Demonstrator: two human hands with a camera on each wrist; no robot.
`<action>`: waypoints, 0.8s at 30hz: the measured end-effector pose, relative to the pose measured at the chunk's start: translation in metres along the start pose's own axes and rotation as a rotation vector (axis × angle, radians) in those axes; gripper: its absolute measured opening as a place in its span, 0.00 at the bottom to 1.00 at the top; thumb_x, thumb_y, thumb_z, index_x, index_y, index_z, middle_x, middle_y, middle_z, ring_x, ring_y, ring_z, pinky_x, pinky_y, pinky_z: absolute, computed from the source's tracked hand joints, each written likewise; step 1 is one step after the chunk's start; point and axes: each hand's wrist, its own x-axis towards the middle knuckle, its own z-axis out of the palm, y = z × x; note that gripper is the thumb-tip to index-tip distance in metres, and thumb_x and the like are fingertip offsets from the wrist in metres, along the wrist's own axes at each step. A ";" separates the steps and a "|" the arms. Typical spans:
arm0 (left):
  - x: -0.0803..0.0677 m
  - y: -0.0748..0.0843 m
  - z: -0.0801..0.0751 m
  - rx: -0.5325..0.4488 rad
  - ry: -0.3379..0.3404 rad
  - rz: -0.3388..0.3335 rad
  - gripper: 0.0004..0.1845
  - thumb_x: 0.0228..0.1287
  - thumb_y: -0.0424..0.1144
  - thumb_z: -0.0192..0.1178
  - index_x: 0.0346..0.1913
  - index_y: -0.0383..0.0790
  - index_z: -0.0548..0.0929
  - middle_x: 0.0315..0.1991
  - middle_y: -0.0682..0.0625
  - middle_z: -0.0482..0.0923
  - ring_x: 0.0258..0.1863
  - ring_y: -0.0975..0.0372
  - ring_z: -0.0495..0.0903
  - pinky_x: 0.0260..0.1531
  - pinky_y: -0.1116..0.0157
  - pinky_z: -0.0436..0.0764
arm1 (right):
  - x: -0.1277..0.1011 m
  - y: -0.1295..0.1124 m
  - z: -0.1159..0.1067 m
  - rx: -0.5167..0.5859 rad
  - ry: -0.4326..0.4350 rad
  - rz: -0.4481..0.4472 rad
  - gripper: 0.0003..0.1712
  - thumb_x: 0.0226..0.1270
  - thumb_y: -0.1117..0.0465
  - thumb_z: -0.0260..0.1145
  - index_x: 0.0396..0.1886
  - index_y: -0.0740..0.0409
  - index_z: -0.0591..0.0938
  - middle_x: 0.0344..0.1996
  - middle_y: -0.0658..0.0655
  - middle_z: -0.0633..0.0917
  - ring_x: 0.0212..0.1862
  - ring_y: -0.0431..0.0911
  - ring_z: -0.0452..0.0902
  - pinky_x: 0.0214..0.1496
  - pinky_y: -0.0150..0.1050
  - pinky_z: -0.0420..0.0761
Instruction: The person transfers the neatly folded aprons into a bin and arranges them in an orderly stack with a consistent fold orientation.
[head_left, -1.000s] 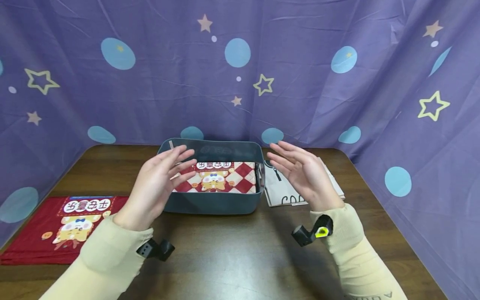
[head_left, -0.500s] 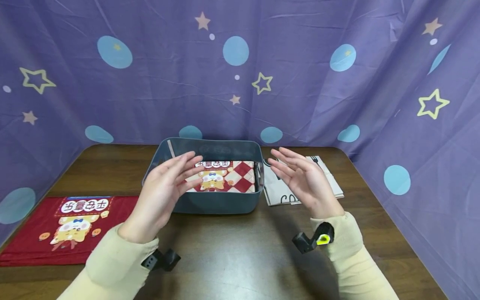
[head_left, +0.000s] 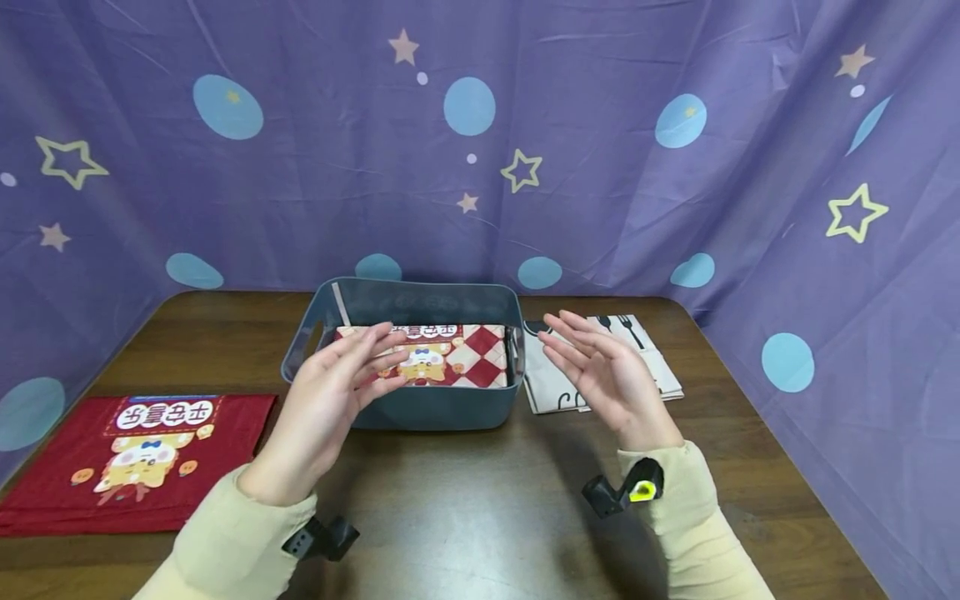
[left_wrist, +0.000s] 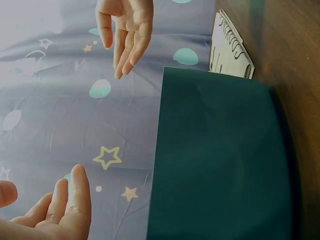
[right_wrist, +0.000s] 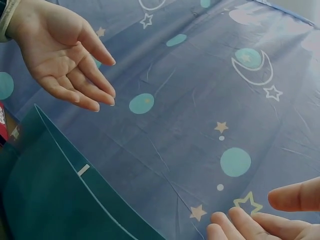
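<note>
Both hands hover in the air above the table, palms turned toward each other, holding nothing. My left hand (head_left: 330, 400), fingers extended, is in front of the left part of a blue-green plastic bin (head_left: 435, 410). Inside the bin lies a folded cloth (head_left: 483, 354) with a red and cream diamond pattern and a cartoon animal. My right hand (head_left: 607, 375), fingers likewise extended, is in front of a folded white cloth (head_left: 543, 379) with black lettering and cutlery prints, right of the bin. In the left wrist view the bin's outer wall (left_wrist: 220, 160) stands below and apart from both hands.
A folded red cloth (head_left: 225, 425) with a cartoon animal and lettering lies at the table's left. The brown wooden table (head_left: 465, 500) ends at the back against a purple curtain (head_left: 337, 167) with stars and blue dots. The bin has a handle opening (head_left: 309, 333) in its left side.
My left hand has shifted right and down in the head view, uncovering more of the bin's left end and the red cloth. The right hand has lowered slightly. The bin and cloths stay in place.
</note>
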 end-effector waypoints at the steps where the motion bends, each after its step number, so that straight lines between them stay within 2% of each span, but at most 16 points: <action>1: -0.001 -0.001 -0.001 -0.002 0.001 -0.004 0.31 0.76 0.51 0.51 0.72 0.35 0.65 0.61 0.52 0.78 0.53 0.67 0.83 0.52 0.68 0.83 | 0.000 0.001 -0.001 0.003 0.002 0.002 0.19 0.79 0.68 0.43 0.65 0.60 0.66 0.70 0.62 0.67 0.59 0.48 0.80 0.72 0.40 0.70; 6: -0.002 -0.009 -0.003 -0.017 -0.008 0.005 0.31 0.76 0.51 0.51 0.72 0.34 0.65 0.61 0.53 0.78 0.54 0.67 0.82 0.52 0.67 0.83 | -0.001 0.006 -0.006 0.025 0.005 0.007 0.24 0.79 0.68 0.42 0.71 0.62 0.59 0.70 0.61 0.68 0.59 0.48 0.80 0.72 0.40 0.70; 11: -0.001 -0.016 -0.005 -0.054 -0.022 0.023 0.30 0.77 0.49 0.49 0.71 0.31 0.65 0.56 0.57 0.81 0.54 0.66 0.83 0.53 0.66 0.83 | -0.002 0.010 -0.009 0.047 0.004 0.020 0.27 0.80 0.66 0.42 0.75 0.63 0.54 0.63 0.56 0.76 0.62 0.49 0.78 0.71 0.40 0.71; 15: -0.001 -0.021 -0.007 -0.065 -0.028 0.018 0.30 0.77 0.49 0.49 0.71 0.30 0.65 0.54 0.60 0.82 0.53 0.66 0.83 0.52 0.66 0.83 | -0.002 0.013 -0.011 0.063 -0.006 0.015 0.22 0.79 0.67 0.43 0.70 0.62 0.62 0.57 0.54 0.82 0.60 0.49 0.80 0.70 0.40 0.72; 18: 0.000 -0.024 -0.006 -0.063 -0.034 0.017 0.30 0.77 0.48 0.49 0.71 0.29 0.65 0.52 0.60 0.83 0.51 0.66 0.84 0.52 0.66 0.83 | -0.002 0.015 -0.013 0.074 0.005 0.014 0.19 0.79 0.67 0.43 0.65 0.60 0.68 0.57 0.54 0.83 0.59 0.49 0.81 0.70 0.41 0.73; 24: 0.002 -0.026 -0.006 -0.026 -0.054 0.024 0.29 0.77 0.48 0.50 0.70 0.29 0.67 0.52 0.60 0.84 0.51 0.65 0.84 0.52 0.66 0.83 | -0.004 0.017 -0.016 0.067 0.024 0.020 0.22 0.79 0.67 0.43 0.70 0.62 0.62 0.56 0.54 0.83 0.58 0.49 0.81 0.70 0.41 0.73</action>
